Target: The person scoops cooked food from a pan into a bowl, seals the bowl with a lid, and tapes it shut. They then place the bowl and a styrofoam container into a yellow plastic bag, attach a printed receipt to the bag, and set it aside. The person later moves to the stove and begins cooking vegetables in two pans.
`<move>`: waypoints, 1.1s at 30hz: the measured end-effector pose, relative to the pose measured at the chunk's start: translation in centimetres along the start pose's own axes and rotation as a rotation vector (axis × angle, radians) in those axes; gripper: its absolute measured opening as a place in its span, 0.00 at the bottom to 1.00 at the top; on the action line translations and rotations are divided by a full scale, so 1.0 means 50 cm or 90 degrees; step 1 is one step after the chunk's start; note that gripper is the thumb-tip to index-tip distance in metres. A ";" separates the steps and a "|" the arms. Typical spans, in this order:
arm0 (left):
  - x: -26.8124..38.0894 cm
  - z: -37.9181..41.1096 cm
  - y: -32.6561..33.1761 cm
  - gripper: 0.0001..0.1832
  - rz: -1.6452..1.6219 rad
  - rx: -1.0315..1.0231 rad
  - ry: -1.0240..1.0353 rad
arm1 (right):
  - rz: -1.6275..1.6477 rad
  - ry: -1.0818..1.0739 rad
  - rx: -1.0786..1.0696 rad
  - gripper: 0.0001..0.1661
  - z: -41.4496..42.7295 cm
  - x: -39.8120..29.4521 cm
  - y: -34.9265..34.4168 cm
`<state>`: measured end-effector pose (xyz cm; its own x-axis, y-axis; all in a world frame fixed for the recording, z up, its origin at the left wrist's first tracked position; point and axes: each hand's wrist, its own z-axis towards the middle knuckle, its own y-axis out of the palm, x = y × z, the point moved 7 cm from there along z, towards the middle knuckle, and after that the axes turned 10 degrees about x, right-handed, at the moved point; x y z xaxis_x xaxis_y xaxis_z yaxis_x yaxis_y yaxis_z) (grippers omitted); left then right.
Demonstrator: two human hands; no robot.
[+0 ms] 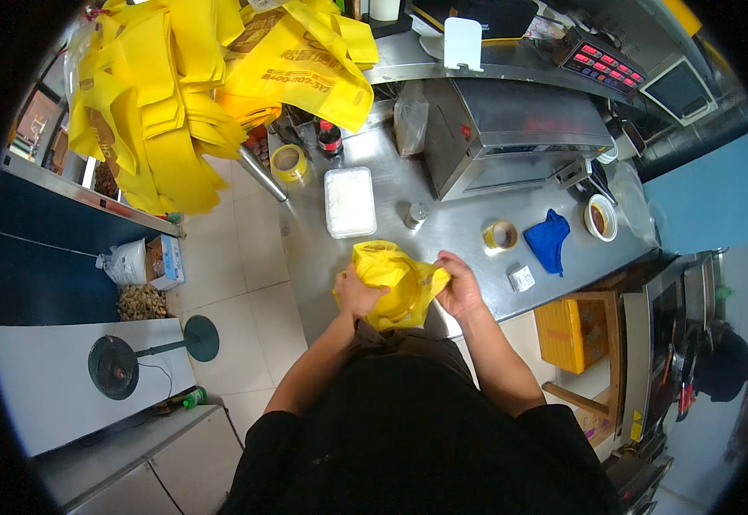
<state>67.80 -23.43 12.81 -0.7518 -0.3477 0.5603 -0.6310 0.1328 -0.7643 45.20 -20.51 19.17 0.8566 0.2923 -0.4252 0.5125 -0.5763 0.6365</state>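
Note:
A yellow plastic bag [383,254] with a round container [400,293] inside lies at the near edge of the stainless-steel table [309,257]. My left hand [358,293] grips the bag's left side, its thumb reaching over the bag. At the right, my right hand [459,286] pinches a corner of the same bag between thumb and fingers. Just beyond the bag is a rectangular white-topped container [350,202]. A metal shaker [416,215] stands to the right of that container. What else the bag may hold is hidden.
Yellow bags [155,96] hang at upper left. Tape rolls [501,235], a blue cloth [547,241], a small white printed packet [521,279], a sauce bowl [600,218], a cola bottle [329,138] and a steel machine [516,135] occupy the table. A person [725,364] is at far right.

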 end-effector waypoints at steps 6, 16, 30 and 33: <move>-0.016 -0.002 -0.018 0.51 0.027 0.014 -0.015 | -0.171 -0.144 -0.032 0.07 -0.081 -0.090 0.102; -0.077 -0.023 -0.147 0.15 -0.638 0.060 -0.097 | -0.737 -0.668 -0.132 0.08 -0.263 -0.099 0.277; -0.103 -0.128 -0.204 0.13 -0.940 -0.115 -0.165 | -0.977 -0.154 0.128 0.60 0.347 0.102 0.253; -0.149 -0.124 -0.175 0.15 -0.814 -0.131 -0.129 | -0.814 0.033 0.075 0.53 0.361 0.143 0.245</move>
<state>77.74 -16.25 17.30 0.4264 -0.4626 0.7773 -0.9034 -0.2609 0.3403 56.56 -39.26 12.31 -0.2359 0.7121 -0.6613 0.9615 0.0725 -0.2650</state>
